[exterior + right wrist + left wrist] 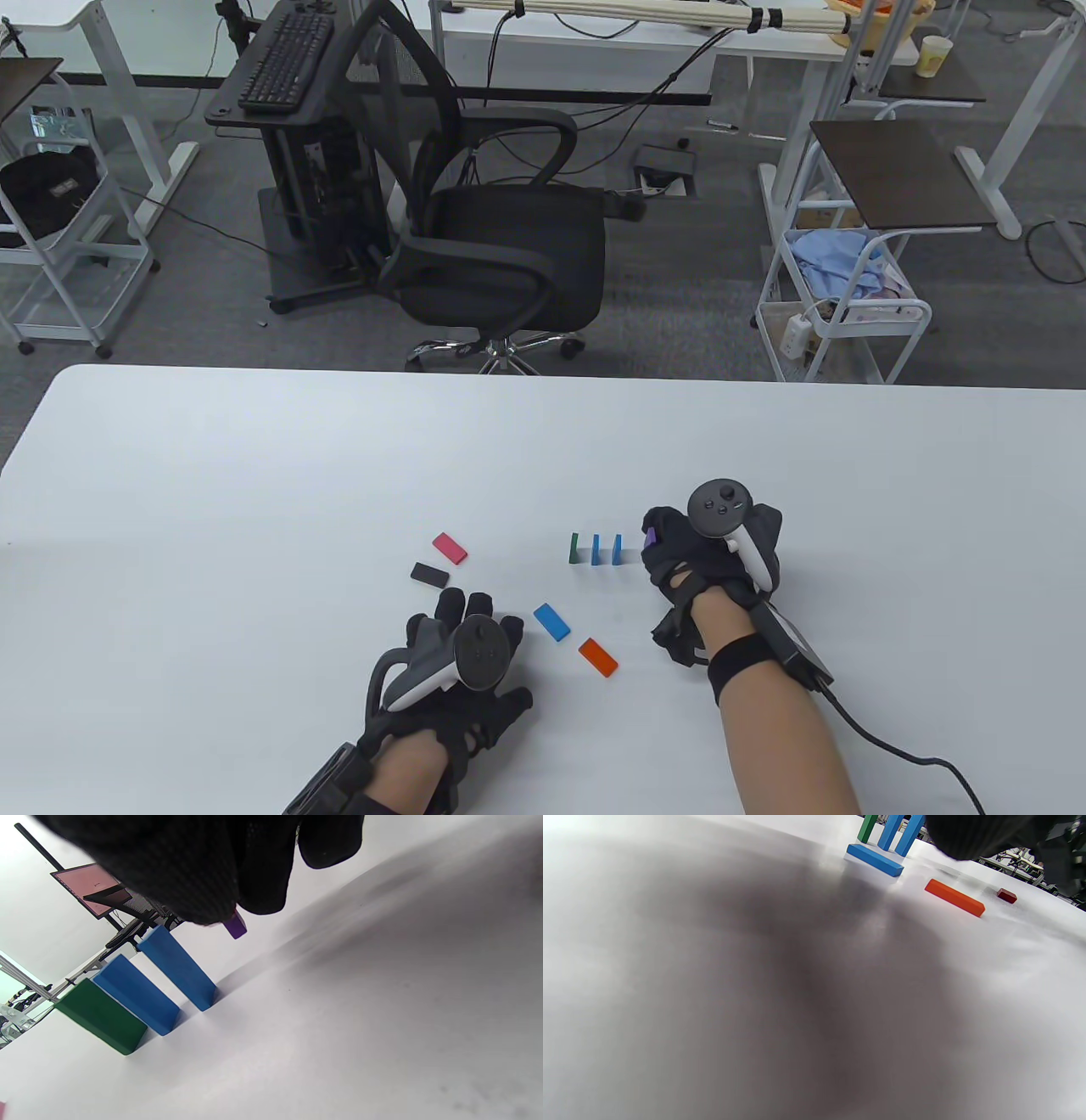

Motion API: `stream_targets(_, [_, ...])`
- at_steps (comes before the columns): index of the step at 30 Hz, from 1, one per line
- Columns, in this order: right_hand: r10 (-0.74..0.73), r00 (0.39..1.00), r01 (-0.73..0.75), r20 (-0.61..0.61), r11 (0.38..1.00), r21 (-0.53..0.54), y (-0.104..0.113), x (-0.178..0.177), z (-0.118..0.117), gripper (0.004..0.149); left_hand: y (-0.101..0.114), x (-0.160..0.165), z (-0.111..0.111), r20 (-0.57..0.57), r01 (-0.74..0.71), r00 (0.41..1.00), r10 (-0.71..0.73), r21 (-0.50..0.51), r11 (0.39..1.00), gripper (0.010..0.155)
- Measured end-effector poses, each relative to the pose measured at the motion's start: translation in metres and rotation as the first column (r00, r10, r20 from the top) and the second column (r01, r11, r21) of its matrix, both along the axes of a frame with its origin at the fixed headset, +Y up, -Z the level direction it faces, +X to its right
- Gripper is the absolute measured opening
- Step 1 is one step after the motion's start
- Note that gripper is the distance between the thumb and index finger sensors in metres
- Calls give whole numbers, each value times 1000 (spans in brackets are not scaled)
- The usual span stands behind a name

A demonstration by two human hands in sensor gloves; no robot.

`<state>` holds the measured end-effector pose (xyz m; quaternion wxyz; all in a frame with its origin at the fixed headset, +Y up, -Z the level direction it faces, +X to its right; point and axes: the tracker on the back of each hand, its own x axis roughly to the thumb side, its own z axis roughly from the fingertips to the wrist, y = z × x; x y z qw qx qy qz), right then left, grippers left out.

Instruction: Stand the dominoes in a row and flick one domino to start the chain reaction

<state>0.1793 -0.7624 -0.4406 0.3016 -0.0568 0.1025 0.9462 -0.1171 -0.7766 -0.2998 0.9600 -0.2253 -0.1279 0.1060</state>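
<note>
Row: green domino and two blue dominoes stand upright, just apart, on the white counter.
Right hand: just right of the row — fingers curled round a purple domino.
Left hand: rests palm-down on the counter, fingers spread, holding nothing.
Lying flat: pink domino, black domino, blue domino, orange domino — scattered between the hands.
Behind: black office chair.
</note>
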Motion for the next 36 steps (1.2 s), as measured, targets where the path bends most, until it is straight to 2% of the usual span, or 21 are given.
stream_targets(21, [2,1000,-1,9,999,-39,-20,-9,-4,51,0,1,0,8,4,1000,-4,-4,1000,80])
stream_targets(36, [4,1000,-3,5,999,-51,-18,-10,-1,53,0,2,1,10,6,1000,-6,-9,1000,80])
